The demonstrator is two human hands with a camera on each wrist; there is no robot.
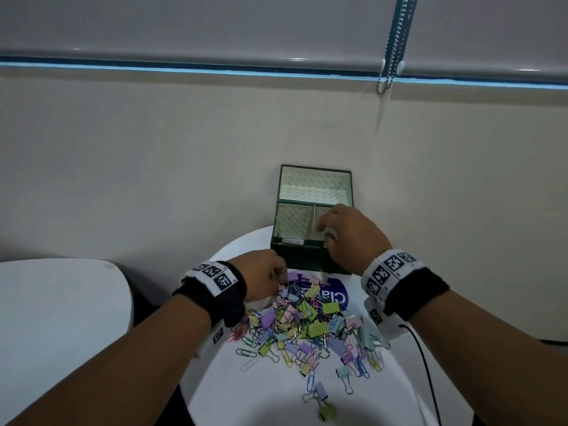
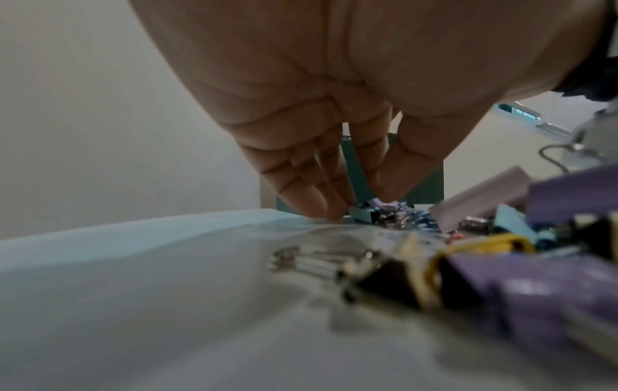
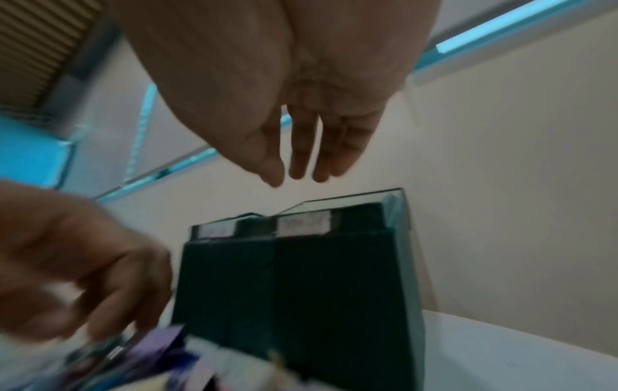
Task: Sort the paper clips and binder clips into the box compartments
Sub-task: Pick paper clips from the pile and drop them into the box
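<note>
Pile of pastel binder clips [image 1: 318,329] and coloured paper clips [image 1: 246,353], loose on white round table [image 1: 239,395], near edge toward viewer. Left hand [image 1: 264,279] at pile's far-left edge, fingertips [image 2: 321,206] down on table beside a blue clip; whether it pinches anything cannot be told. Right hand [image 1: 347,238] above right compartment of dark green box [image 1: 307,259], fingers [image 3: 301,148] straight, empty.

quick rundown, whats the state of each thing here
box: lid open and upright, left compartment looks empty
clip pile: unsorted, loose on the table
left hand: fingertips down at the pile's far edge, grip unclear
right hand: over the box's right compartment, fingers relaxed, holding nothing
blind: pulled down
</note>
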